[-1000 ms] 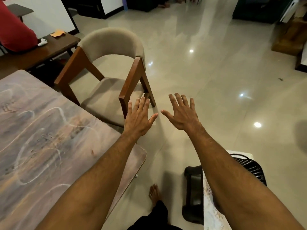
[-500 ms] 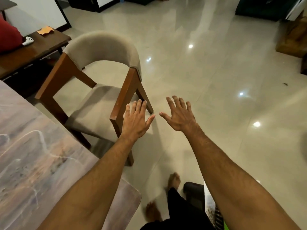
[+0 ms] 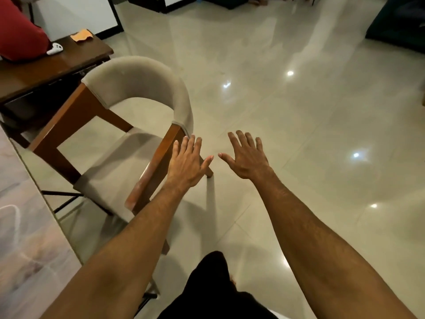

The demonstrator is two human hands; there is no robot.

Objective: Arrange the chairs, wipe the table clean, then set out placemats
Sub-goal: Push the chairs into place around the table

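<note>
A wooden chair (image 3: 138,88) with a curved beige backrest and beige seat stands at the left centre, pulled a little away from the marble-patterned table (image 3: 25,238) at the lower left. My left hand (image 3: 186,162) hovers with straight, spread fingers over the chair's right armrest, its fingertips close to the backrest's end; contact is unclear. My right hand (image 3: 247,155) is stretched out flat to the right of it, above the bare floor, holding nothing.
A dark wooden bench (image 3: 57,63) behind the chair carries an orange cloth (image 3: 81,35) and a white controller (image 3: 55,49); a person in a red top (image 3: 18,33) sits there. Glossy tiled floor (image 3: 299,123) spreads to the right. Dark furniture (image 3: 400,26) stands at the far right.
I have stepped forward: the chair is nearer and larger, and less of the table shows. Both hands stay spread, the left now over the chair's right armrest.
</note>
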